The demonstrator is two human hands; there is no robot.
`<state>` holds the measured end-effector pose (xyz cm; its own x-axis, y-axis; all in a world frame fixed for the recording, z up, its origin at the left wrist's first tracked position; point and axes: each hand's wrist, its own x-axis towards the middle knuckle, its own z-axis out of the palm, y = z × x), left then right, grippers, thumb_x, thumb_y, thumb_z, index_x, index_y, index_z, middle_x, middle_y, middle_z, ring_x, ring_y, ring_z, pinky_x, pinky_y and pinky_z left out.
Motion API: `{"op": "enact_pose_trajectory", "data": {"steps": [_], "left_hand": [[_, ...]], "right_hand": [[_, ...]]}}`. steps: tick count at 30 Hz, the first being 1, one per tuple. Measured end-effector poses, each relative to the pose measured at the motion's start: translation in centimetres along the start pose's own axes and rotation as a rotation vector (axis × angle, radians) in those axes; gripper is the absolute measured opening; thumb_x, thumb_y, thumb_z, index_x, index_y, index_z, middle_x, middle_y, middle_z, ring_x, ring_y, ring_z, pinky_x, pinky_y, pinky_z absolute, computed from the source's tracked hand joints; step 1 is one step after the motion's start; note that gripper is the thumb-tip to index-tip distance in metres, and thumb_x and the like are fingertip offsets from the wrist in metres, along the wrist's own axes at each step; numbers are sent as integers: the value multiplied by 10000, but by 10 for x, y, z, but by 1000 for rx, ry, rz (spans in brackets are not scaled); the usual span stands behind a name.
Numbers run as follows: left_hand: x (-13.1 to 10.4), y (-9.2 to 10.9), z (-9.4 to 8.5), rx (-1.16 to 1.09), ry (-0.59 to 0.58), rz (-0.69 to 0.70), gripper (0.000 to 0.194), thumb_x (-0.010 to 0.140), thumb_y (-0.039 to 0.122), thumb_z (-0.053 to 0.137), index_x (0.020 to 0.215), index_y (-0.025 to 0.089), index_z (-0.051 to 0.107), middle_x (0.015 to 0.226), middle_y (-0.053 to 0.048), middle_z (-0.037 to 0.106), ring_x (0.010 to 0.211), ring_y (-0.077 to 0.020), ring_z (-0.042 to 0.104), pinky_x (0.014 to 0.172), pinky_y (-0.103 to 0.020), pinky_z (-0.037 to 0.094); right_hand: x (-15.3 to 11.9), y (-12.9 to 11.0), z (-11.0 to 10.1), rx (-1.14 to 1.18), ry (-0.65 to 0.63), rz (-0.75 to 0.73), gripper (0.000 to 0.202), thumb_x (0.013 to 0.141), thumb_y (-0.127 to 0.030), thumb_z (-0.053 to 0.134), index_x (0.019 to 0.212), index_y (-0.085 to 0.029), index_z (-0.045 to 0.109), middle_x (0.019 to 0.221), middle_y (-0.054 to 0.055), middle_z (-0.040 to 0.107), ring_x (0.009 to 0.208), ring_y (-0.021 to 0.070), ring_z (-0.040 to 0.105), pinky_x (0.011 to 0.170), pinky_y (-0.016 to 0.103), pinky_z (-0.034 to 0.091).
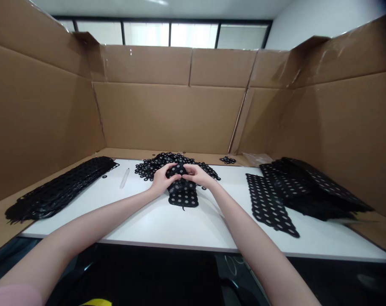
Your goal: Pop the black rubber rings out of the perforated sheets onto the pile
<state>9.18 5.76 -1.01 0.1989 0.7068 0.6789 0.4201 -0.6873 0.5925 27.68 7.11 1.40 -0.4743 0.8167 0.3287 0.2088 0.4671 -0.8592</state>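
Both hands meet at the middle of the white table over a black perforated sheet with rows of round holes. My left hand pinches the sheet's raised, bent part from the left side. From the right, my right hand grips the same part with thumb and fingers. The sheet's lower end lies flat on the table towards me. Right behind the hands spreads a heap of small black rings. Whatever the fingertips cover is hidden.
A thick stack of black perforated sheets lies at the left, near a white pen-like stick. At the right are a single perforated sheet and a pile of more sheets. Cardboard walls enclose the table.
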Motion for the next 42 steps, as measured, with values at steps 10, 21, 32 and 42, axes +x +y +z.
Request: {"op": "enact_pose_trajectory", "data": {"steps": [10,21,32,42], "left_hand": [[-2,1,2,57,-83,-3,269,693,407,674,843,184,655,801,-10,680,756,-186,616,708,-269,422],[3,-5,3,-621,-33,-332,484,615,345,749,1018,137,581,1002,-93,635,928,-217,589,823,-342,451],[2,8,-1,-672,-164,-407,310,529,290,801,734,104,661,681,-17,660,642,-150,599,648,-276,456],[-4,-5,4,-743,-261,-493,359,515,309,812,768,101,665,693,-27,657,678,-150,599,676,-273,446]], "right_hand": [[-2,-13,4,-234,141,-183,290,662,-331,680,917,-201,636,802,15,638,720,147,563,674,277,433],[2,-12,10,-96,358,-214,219,670,-277,663,863,-172,654,849,45,666,701,149,581,667,290,456],[-1,-16,10,-507,356,-390,129,682,-313,705,764,-219,669,780,25,621,789,180,541,726,324,433],[4,2,12,-746,254,-406,85,776,-234,630,805,-220,708,789,33,660,788,178,523,741,323,412]]}}
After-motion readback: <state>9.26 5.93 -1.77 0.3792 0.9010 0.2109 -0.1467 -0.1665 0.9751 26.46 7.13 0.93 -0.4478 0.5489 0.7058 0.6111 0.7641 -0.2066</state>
